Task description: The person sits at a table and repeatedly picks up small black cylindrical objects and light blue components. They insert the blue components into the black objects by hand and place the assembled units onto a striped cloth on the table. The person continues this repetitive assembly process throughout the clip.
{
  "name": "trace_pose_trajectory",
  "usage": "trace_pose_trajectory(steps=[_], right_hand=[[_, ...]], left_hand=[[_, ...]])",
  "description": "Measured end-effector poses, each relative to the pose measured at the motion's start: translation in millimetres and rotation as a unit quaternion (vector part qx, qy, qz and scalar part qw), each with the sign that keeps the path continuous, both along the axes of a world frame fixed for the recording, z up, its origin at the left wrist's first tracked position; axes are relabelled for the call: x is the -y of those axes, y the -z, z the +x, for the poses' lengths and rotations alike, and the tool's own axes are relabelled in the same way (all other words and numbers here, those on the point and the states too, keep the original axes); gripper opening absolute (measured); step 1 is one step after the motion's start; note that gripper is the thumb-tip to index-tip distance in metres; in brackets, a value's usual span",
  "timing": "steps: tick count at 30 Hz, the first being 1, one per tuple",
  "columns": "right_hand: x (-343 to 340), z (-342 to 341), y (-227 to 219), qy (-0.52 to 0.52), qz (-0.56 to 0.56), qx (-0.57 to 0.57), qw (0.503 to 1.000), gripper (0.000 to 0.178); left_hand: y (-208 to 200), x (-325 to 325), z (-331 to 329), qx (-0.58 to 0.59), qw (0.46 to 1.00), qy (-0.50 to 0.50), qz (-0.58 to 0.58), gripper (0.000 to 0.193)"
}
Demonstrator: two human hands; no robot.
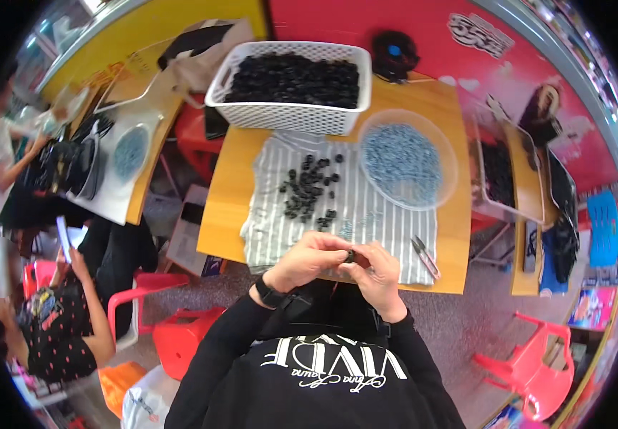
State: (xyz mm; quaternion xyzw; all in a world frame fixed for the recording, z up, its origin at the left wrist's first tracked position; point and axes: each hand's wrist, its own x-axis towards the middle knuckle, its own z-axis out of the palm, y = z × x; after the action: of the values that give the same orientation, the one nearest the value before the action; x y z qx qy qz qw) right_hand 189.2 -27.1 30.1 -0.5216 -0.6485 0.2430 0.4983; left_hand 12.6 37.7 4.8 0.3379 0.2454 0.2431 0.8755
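Black long-sleeved top with white lettering: lowest in view, worn by the person; both sleeves rise toward the table edge.

Left hand: black wristband at the wrist; fingers curled narrow, pinching a small black ring-shaped part from the left.

Right hand: fingers closed narrow on the same part from the right; the two hands meet over the near edge of the cloth.

Small scissors with pale handles: lying on the cloth, just right of the right hand.

Grey-and-white striped cloth: spread flat on the square wooden table.

Loose heap of small black parts: on the middle of the cloth, beyond the hands.

Round clear plastic bowl of small blue-grey pieces: on the table, right of the heap, overlapping the cloth's far right corner.

White perforated plastic basket filled with black parts: at the table's far edge.

Red plastic chairs: on the floor, left of the person.

Seated person in a dotted dark top: far left, holding a phone.
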Motion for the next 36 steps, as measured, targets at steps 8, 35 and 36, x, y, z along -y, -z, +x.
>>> trace_pose_trajectory(steps=[8, 35, 36], right_hand=[[6.5, -1.4, 6.9, 0.016, 0.040, -0.029, 0.999, 0.022], [7.3, 5.7, 11.1, 0.030, -0.020, 0.124, 0.992, 0.011], [6.6, 4.9, 10.9, 0.030, -0.020, 0.123, 0.992, 0.010]], left_hand=[[-2.2, 2.8, -1.1, 0.054, 0.992, -0.007, -0.116, 0.022], [-10.6, 20.7, 21.0, -0.269, 0.724, -0.126, 0.622, 0.027], [-10.5, 20.3, 21.2, -0.268, 0.722, -0.128, 0.624, 0.027]])
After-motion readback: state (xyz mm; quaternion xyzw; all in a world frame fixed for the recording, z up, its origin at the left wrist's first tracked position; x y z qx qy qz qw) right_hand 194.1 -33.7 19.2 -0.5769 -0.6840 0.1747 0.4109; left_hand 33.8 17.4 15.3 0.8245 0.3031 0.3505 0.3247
